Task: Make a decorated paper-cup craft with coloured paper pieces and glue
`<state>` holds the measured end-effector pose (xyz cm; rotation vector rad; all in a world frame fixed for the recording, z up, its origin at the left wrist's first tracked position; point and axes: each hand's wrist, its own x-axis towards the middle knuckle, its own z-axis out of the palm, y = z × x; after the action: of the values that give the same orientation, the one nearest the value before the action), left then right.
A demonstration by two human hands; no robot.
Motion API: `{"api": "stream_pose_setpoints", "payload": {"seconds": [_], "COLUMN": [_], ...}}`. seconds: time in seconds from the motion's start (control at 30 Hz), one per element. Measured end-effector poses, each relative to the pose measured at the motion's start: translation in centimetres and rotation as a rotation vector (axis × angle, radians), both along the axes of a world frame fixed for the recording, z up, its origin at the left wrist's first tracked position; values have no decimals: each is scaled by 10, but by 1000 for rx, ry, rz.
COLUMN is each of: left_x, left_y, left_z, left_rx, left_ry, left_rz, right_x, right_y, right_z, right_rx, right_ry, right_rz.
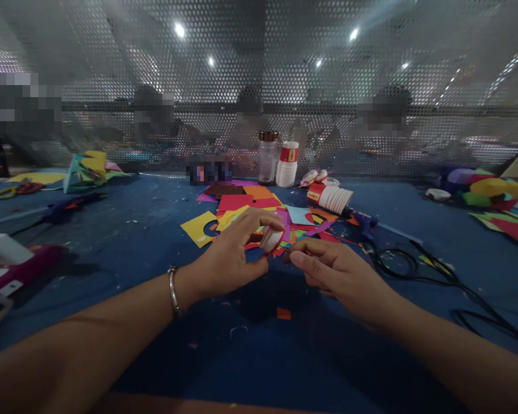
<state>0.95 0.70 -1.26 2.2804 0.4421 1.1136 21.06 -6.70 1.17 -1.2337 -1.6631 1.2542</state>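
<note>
My left hand (228, 253) curls its thumb and fingers around a small round white piece with a red edge (271, 240), which looks like part of a paper cup. It is held tilted above the table. Close to its right side, the fingers of my right hand (334, 267) are pinched together. A thin dark tip (286, 250) pokes out from them toward the red edge; the rest of it is hidden. Behind both hands lies a heap of coloured paper scraps, including a yellow sheet with a round cut-out (195, 229) and a red sheet (235, 202).
Upright paper cups (286, 171) stand by a glass bottle (267, 161); another cup stack (334, 198) lies sideways. A glue gun (365, 224) and black cable (435, 279) are right. Scissors (19, 188) and another glue gun (71, 207) lie left. A perforated metal screen (224, 86) rises behind.
</note>
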Motion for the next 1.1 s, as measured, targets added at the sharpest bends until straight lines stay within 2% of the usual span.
{"api": "stream_pose_setpoints", "payload": {"seconds": [0.27, 0.37, 0.43, 0.57, 0.7, 0.77, 0.97, 1.1], "left_x": [0, -1, -1, 1, 4, 5, 6, 7], "left_y": [0, -2, -3, -3, -4, -7, -19, -21], "left_z": [1, 4, 7, 13, 14, 14, 18, 22], "left_rx": [44, -11, -133, -485, -826, -906, -915, -824], "left_ry": [-6, -2, 13, 32, -4, 4, 138, 269], "left_rz": [14, 14, 21, 38, -20, -35, -45, -64], "right_x": [1, 1, 1, 2, 3, 3, 1, 1], "right_y": [-1, -1, 0, 0, 1, 1, 4, 4], "right_z": [0, 1, 3, 5, 7, 7, 7, 6], "right_rx": [2, -3, -25, -57, 8, 44, 130, 130], "right_ry": [-9, -11, -8, -18, -42, -55, -147, -143], "right_rz": [-4, -14, -25, -37, -72, -100, -161, -144]}}
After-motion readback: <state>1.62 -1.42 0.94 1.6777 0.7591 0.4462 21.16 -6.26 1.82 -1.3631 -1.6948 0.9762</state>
